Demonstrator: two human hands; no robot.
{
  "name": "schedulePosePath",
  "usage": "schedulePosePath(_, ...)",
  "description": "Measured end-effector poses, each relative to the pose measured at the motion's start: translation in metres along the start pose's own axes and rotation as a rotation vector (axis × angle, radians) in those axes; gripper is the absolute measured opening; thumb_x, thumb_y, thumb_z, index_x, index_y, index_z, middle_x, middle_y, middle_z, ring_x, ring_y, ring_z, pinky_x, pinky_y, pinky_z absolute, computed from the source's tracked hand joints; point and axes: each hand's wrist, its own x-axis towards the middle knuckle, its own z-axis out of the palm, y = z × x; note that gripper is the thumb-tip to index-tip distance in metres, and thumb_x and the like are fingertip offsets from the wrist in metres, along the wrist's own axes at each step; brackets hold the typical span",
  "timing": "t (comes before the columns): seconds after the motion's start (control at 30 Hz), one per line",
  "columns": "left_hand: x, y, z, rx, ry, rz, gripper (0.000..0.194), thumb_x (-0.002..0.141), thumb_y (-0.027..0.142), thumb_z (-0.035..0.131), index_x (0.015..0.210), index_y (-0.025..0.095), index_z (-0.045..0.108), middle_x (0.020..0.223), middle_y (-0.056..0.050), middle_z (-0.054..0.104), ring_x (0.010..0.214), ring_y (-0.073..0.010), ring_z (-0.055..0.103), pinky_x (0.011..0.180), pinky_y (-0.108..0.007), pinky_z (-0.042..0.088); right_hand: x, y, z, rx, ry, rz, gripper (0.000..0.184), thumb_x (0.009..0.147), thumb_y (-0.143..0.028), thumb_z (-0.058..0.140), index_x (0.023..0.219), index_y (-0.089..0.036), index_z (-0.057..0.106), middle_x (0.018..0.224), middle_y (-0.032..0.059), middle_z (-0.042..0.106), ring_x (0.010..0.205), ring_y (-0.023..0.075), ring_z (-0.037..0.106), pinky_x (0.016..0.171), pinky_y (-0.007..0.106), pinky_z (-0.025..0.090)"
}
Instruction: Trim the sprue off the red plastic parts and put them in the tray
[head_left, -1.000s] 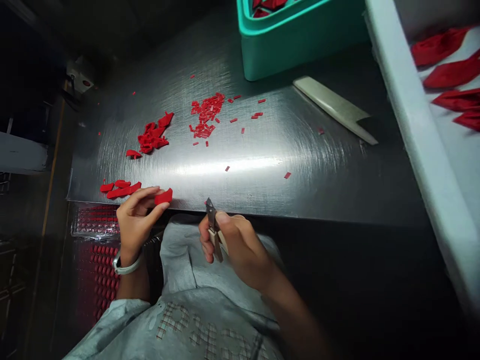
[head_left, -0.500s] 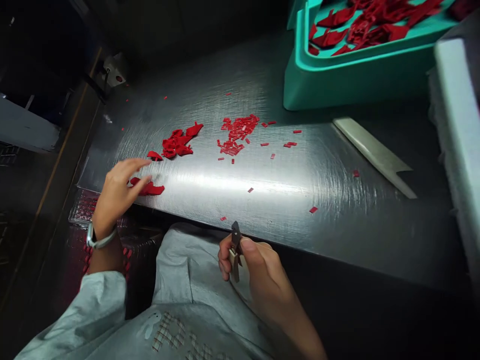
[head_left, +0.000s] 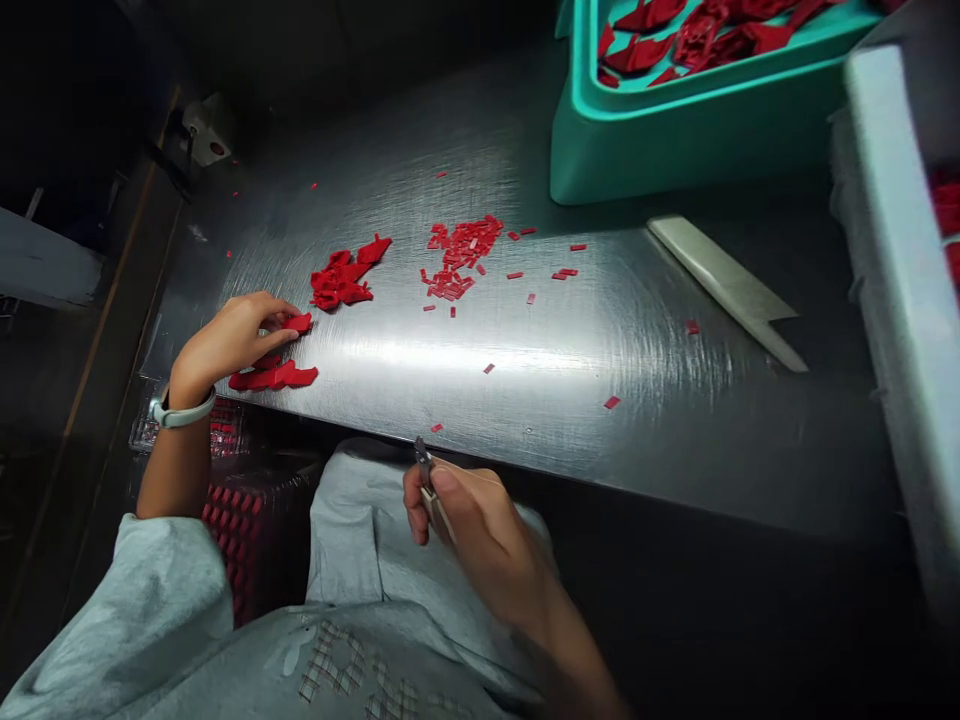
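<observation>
My left hand [head_left: 229, 338] rests on the steel table [head_left: 570, 330] at its near left corner, fingertips pinching a small red piece [head_left: 298, 322]. Just below it lies a short row of flat red pieces [head_left: 274, 377]. Beyond the fingers sits a pile of larger red pieces [head_left: 341, 280]. My right hand [head_left: 465, 520] hovers over my lap below the table's near edge, closed around small metal clippers [head_left: 426, 475] whose tip points up toward the edge.
A heap of tiny red rectangular bits [head_left: 457, 258] lies mid-table, with strays scattered around. A pale flat blade [head_left: 724, 290] lies at the right. A teal bin [head_left: 675, 120] holding red pieces stands at the back right. A white tray [head_left: 900, 300] runs along the right side.
My left hand carried a red piece from near my lap out to the table's left corner and now pinches a piece beside the row. My right hand stayed put with the clippers.
</observation>
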Motion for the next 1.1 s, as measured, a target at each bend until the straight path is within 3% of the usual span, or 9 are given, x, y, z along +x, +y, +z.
schedulePosePath(0.07, -0.015, 0.017, 0.002, -0.086, 0.072, 0.001, 0.022, 0.09, 0.037, 0.073, 0.103, 0.02, 0.081, 0.1, -0.008, 0.079, 0.086, -0.0231, 0.072, 0.084, -0.037, 0.059, 0.002, -0.002, 0.004, 0.019, -0.008, -0.005, 0.064, 0.107, -0.072, 0.032, 0.073, -0.023, 0.055, 0.057, -0.0018, 0.056, 0.052, 0.0138, 0.048, 0.055, 0.03, 0.041)
schedulePosePath(0.2, -0.05, 0.066, 0.024, -0.612, 0.21, 0.057, 0.024, 0.09, 0.039, 0.081, 0.102, 0.019, 0.079, 0.097, -0.007, 0.082, 0.082, -0.0182, 0.076, 0.076, -0.028, 0.063, 0.005, -0.009, 0.014, 0.089, 0.015, -0.044, 0.062, 0.109, -0.069, 0.032, 0.075, -0.022, 0.055, 0.06, -0.002, 0.056, 0.055, 0.0137, 0.051, 0.056, 0.03, 0.04)
schedulePosePath(0.3, -0.066, 0.096, 0.05, -0.941, 0.171, 0.161, 0.019, 0.088, 0.036, 0.085, 0.099, 0.021, 0.08, 0.093, -0.006, 0.082, 0.086, -0.0175, 0.079, 0.076, -0.024, 0.064, 0.003, -0.016, 0.017, 0.119, 0.02, -0.062, 0.062, 0.11, -0.068, 0.031, 0.076, -0.022, 0.055, 0.062, -0.0023, 0.056, 0.058, 0.0138, 0.055, 0.06, 0.03, 0.042)
schedulePosePath(0.4, -0.068, 0.11, 0.069, -1.093, 0.117, 0.196, 0.018, 0.089, 0.033, 0.084, 0.102, 0.021, 0.081, 0.09, -0.005, 0.082, 0.082, -0.0157, 0.078, 0.073, -0.022, 0.063, -0.003, -0.023, 0.015, 0.09, 0.025, -0.075, 0.062, 0.111, -0.066, 0.03, 0.075, -0.022, 0.055, 0.064, -0.0022, 0.056, 0.061, 0.0132, 0.054, 0.062, 0.029, 0.042)
schedulePosePath(0.53, -0.065, 0.112, 0.075, -1.105, 0.086, 0.186, 0.018, 0.087, 0.031, 0.086, 0.101, 0.02, 0.081, 0.088, -0.006, 0.079, 0.074, -0.0137, 0.072, 0.066, -0.022, 0.059, -0.008, -0.027, 0.01, 0.042, 0.064, -0.093, 0.062, 0.112, -0.065, 0.03, 0.074, -0.022, 0.053, 0.065, -0.0024, 0.056, 0.061, 0.0126, 0.053, 0.061, 0.028, 0.041)
schedulePosePath(0.67, -0.065, 0.113, 0.075, -1.092, 0.155, 0.22, 0.018, 0.087, 0.028, 0.087, 0.101, 0.021, 0.081, 0.09, -0.005, 0.079, 0.08, -0.0147, 0.073, 0.07, -0.023, 0.059, -0.01, -0.026, 0.008, 0.003, 0.08, -0.099, 0.062, 0.112, -0.064, 0.029, 0.073, -0.022, 0.052, 0.064, -0.0025, 0.055, 0.059, 0.0122, 0.052, 0.059, 0.029, 0.039)
schedulePosePath(1.1, -0.071, 0.112, 0.067, -0.969, 0.172, 0.265, 0.019, 0.088, 0.022, 0.085, 0.106, 0.023, 0.08, 0.099, -0.006, 0.081, 0.086, -0.0159, 0.076, 0.075, -0.025, 0.063, -0.012, -0.028, 0.005, -0.061, 0.033, -0.06, 0.057, 0.112, -0.063, 0.029, 0.074, -0.024, 0.047, 0.065, -0.0025, 0.052, 0.06, 0.0148, 0.05, 0.059, 0.032, 0.036)
